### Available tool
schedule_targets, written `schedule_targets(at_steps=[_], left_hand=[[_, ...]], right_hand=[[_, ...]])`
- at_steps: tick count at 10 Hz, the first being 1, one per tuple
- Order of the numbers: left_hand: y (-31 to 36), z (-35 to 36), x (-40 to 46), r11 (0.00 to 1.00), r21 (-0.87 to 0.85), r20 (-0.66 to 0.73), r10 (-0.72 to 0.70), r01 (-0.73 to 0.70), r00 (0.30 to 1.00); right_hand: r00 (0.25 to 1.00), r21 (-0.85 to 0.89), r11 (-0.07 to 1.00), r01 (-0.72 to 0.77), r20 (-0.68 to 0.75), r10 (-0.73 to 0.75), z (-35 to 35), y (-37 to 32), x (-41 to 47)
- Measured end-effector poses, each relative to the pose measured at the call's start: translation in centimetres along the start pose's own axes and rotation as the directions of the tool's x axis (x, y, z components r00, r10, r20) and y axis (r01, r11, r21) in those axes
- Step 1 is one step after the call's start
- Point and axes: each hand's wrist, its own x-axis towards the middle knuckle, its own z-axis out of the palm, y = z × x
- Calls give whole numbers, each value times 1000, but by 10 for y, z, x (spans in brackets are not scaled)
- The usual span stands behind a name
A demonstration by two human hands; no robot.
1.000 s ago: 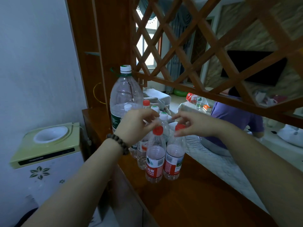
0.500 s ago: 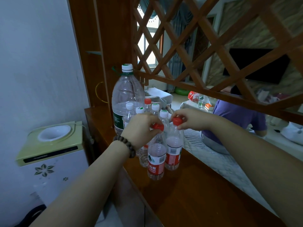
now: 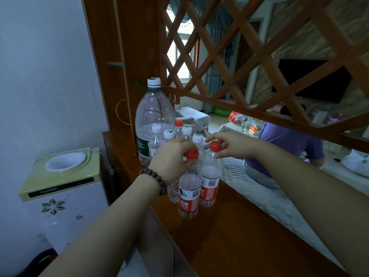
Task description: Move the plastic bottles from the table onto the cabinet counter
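Two small clear bottles with red caps and red labels stand side by side on the brown wooden cabinet counter (image 3: 229, 242). My left hand (image 3: 171, 158), with a bead bracelet on the wrist, pinches the cap of the nearer bottle (image 3: 188, 194). The fingers of my right hand (image 3: 231, 145) close round the cap of the bottle beside it (image 3: 210, 182). Behind them stand several small white-capped bottles (image 3: 186, 131), another red-capped one (image 3: 178, 124) and a big clear jug bottle (image 3: 152, 120) with a white cap.
A wooden lattice screen (image 3: 249, 62) rises over the counter's far side. A pale green water dispenser (image 3: 60, 176) stands low on the left, beyond the counter's edge. Behind the counter lie a quilted cover (image 3: 269, 198) and a person in a purple shirt (image 3: 289, 140).
Both hands have come down from just over the caps and their fingers have closed round them. The two bottles remain standing on the counter.
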Motion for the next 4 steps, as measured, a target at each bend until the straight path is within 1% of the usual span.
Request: schedule_targets(at_steps=[3,4], left_hand=[[-3,2,-2,1000,6,2,-17,17,1000],[0,0,-5,998,-5,-11,-69,69,998]], right_hand=[[1000,7,1000,-11,-16,11,4,0,-3],[999,61,998,-11,-42,13,7,7,-1]])
